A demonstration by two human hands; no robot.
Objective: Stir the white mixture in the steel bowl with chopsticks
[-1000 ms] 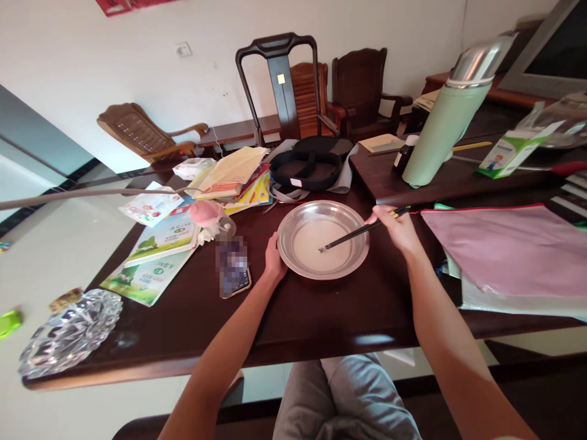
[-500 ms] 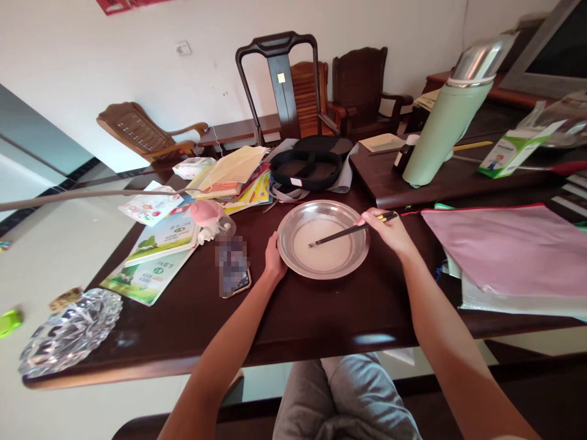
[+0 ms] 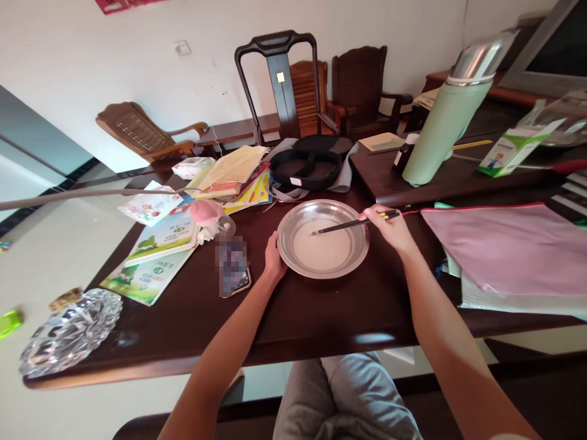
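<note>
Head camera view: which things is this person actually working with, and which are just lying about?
In use: metal dish of whitish liquid, left hand at its rim; dark chopsticks in the right hand, tips over the dish.
Lying about: phone, green flask, pink folder, books, glass ashtray, black case.

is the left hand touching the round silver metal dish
Touching. The head view shows the left hand resting against the left rim of the round silver metal dish.
</note>
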